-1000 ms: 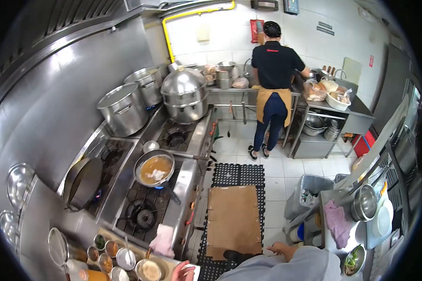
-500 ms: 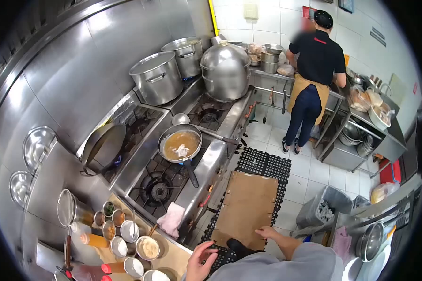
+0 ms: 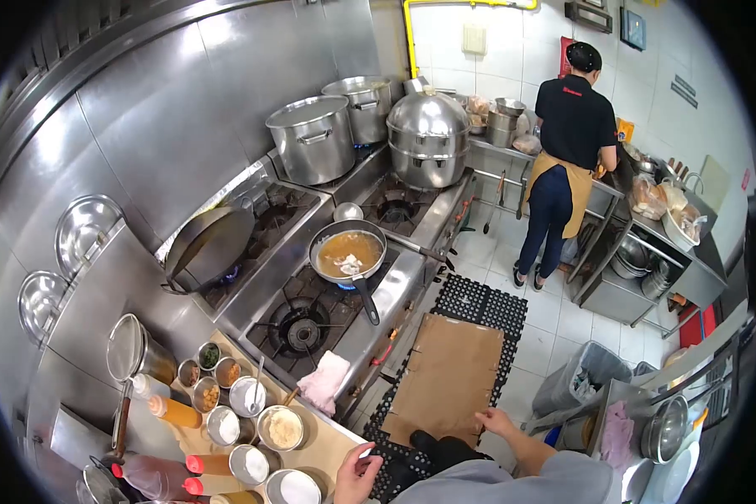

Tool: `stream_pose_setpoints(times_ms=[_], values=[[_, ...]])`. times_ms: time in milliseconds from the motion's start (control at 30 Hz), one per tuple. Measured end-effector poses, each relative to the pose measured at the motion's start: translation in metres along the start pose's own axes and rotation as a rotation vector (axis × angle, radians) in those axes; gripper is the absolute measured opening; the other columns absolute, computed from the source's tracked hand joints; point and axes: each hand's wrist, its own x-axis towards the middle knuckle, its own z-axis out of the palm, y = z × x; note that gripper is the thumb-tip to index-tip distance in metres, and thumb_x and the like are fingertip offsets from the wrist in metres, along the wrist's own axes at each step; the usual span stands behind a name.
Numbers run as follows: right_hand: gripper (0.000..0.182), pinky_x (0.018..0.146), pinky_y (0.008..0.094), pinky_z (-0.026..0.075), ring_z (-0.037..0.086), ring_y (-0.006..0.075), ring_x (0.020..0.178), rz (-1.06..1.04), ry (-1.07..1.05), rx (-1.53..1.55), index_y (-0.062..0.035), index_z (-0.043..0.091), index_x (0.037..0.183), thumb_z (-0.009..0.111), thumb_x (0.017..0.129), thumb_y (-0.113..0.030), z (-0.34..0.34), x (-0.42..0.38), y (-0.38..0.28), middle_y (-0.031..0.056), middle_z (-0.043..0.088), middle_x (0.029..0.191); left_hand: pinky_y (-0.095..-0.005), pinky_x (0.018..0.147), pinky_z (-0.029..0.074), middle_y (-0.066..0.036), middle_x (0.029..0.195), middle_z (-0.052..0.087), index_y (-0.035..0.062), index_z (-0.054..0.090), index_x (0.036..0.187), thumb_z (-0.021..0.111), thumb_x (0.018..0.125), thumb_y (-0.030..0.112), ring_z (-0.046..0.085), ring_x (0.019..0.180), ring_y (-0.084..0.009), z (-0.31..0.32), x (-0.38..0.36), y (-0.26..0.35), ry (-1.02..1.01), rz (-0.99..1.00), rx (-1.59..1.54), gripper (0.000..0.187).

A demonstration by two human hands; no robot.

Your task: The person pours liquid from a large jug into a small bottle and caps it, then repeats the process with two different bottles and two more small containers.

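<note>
My left hand (image 3: 357, 475) is held beside the front edge of the counter, its fingers bent and apart around nothing I can make out. Lower right, my right hand (image 3: 497, 422) hangs loosely over the edge of the brown cardboard (image 3: 445, 370) on the floor, holding nothing visible. A frying pan (image 3: 364, 301) sits over a blue flame, with brown liquid (image 3: 363, 246) and a white lump (image 3: 349, 265) inside. Neither hand touches it. Nearest my left hand are metal bowls of white powder (image 3: 294, 489) and a bowl of pale crumbly stuff (image 3: 282, 428).
Large lidded pots (image 3: 311, 143) and a domed steamer (image 3: 430, 134) stand on the back burners. A wok (image 3: 210, 248) leans left. A pink cloth (image 3: 323, 383) lies on the stove edge. A co-worker (image 3: 573, 126) stands at the far counter. A grey bin (image 3: 581, 378) is right.
The view has shifted, so the stove and pan appear further right and lower. My left hand sits lower, its fingers more bent. The co-worker's head and arms have shifted slightly.
</note>
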Motion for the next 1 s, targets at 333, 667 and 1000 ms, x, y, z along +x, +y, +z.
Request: stream_pose_setpoints(times_ms=[333,667,1000], values=[[0.043,0.049,0.0346,0.054,0.068,0.0219,0.058,0.485,-0.1,0.128,0.0032,0.068,0.103,0.067,0.091,-0.038,-0.002,-0.031,0.122,0.0142,0.07,0.076,-0.0311,0.09,0.051,-0.012,0.121,0.064,0.0044,0.057,0.131,0.065,0.095,0.013,0.061,0.108,-0.0199,0.019,0.042,0.016,-0.126,0.043,0.038,0.038],[0.034,0.048,0.0313,0.05,0.064,0.0171,0.056,0.03,0.356,0.452,0.0011,0.064,0.111,0.068,0.092,-0.026,-0.085,0.098,0.148,0.0088,0.066,0.08,-0.0315,0.084,0.052,-0.011,0.108,0.068,0.0011,0.059,0.125,0.069,0.093,0.014,0.063,0.095,-0.0178,0.151,0.153,0.069,-0.21,0.226,0.174,0.036],[0.031,0.069,0.0305,0.05,0.059,0.0166,0.074,-0.022,1.035,0.495,-0.0003,0.062,0.118,0.064,0.094,-0.019,-0.322,0.038,0.098,0.01,0.065,0.089,-0.0282,0.086,0.054,-0.007,0.111,0.066,0.0082,0.059,0.13,0.068,0.095,0.015,0.067,0.098,-0.0132,0.237,0.218,0.119,-0.415,0.29,0.467,0.037]])
